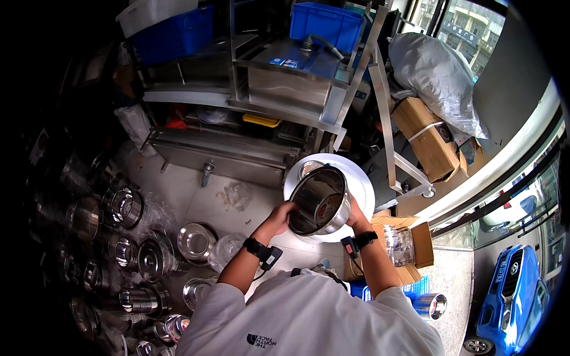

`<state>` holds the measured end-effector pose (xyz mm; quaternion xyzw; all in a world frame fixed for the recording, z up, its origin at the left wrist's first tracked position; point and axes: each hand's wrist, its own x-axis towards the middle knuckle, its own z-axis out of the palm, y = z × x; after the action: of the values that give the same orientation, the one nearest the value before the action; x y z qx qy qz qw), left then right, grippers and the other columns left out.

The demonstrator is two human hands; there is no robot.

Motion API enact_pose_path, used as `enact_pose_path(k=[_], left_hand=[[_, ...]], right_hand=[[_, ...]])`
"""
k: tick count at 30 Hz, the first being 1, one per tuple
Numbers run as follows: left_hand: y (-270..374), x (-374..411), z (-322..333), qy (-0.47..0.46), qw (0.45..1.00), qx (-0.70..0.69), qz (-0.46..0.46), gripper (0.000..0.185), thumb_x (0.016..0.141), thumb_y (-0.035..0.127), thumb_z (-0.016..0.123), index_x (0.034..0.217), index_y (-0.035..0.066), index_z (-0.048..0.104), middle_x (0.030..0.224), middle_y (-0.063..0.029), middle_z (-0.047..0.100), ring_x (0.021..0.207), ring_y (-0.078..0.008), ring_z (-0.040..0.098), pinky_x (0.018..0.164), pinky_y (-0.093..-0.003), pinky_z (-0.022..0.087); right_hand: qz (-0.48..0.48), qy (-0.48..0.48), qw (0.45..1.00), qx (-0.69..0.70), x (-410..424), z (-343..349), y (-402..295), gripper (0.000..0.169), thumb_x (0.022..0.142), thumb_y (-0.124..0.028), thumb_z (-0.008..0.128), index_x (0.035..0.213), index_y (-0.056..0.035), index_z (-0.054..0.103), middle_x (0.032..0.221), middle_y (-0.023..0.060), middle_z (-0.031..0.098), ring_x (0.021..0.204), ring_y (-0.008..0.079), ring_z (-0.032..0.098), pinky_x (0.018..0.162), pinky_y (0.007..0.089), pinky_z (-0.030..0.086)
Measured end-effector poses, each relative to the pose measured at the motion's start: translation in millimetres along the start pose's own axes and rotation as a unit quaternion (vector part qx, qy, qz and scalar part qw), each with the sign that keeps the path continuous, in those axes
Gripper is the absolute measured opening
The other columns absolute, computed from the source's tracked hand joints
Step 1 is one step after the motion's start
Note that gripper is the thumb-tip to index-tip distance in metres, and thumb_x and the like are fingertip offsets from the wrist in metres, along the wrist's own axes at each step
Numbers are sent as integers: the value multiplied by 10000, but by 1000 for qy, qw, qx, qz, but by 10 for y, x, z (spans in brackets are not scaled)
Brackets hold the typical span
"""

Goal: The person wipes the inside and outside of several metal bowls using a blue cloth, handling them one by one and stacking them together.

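A deep stainless steel pot (318,198) is tilted in front of me, its mouth turned up towards the camera. It bears a red label at the bottom of its inside. My left hand (282,218) grips the rim at the left, thumb at the edge. On the right, my right hand (355,213) holds the outer wall; some of its fingers are hidden. Beneath the pot is a round white surface (361,182), partly covered by it. A smaller shiny metal item (309,167) lies on that surface behind the pot, only partly visible.
Many steel pots and bowls (196,240) and clear plastic wrap (156,211) cover the floor at left. An open cardboard box (421,244) stands beside my right arm. Ahead are a stainless steel bench (285,84), a metal frame (387,133) and a taped carton (425,138).
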<state>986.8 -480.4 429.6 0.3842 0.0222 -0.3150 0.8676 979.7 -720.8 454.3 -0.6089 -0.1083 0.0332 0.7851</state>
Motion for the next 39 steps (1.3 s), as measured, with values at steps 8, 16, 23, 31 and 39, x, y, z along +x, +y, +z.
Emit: enact_pose_path(k=[8, 16, 23, 31, 39], left_hand=[[220, -45, -88, 142, 963, 194, 120, 183, 816, 141, 485, 941, 47, 580, 742, -14, 570, 520, -97, 478, 467, -249, 398], [70, -125, -252, 26, 986, 161, -17, 241, 812, 92, 475, 1026, 24, 562, 849, -41, 610, 682, -124, 594, 534, -255, 474], [-35, -13, -484, 44, 981, 22, -186, 201, 826, 198, 505, 810, 33, 619, 744, -98, 640, 599, -235, 587, 551, -334, 492], [-335, 154, -773, 20, 974, -49, -222, 265, 840, 255, 516, 830, 12, 623, 744, -123, 635, 575, -251, 588, 563, -291, 537], [-253, 540, -646, 109, 991, 7, -79, 253, 903, 178, 416, 967, -17, 564, 837, -99, 640, 701, -218, 645, 630, -298, 557]], right_hand=[[113, 62, 974, 187, -314, 232, 264, 421, 807, 51, 575, 1218, 1, 502, 1112, 90, 592, 1006, 189, 575, 908, 310, 455], [-55, 109, 987, 103, -297, 111, -490, 592, 807, 47, 607, 1353, -44, 397, 1261, 105, 510, 1111, 198, 523, 975, 322, 416], [193, 27, 974, 115, -3, -112, -244, 511, 860, -44, 572, 1342, -61, 405, 1182, 62, 542, 1043, 150, 550, 924, 276, 444], [299, 104, 927, 202, -53, -265, 519, 477, 890, -133, 528, 1323, -5, 376, 1169, 142, 546, 988, 220, 587, 885, 335, 487], [190, 89, 954, 215, -346, -301, 715, 510, 825, 26, 586, 1307, -38, 434, 1144, 60, 570, 1004, 152, 563, 920, 286, 444]])
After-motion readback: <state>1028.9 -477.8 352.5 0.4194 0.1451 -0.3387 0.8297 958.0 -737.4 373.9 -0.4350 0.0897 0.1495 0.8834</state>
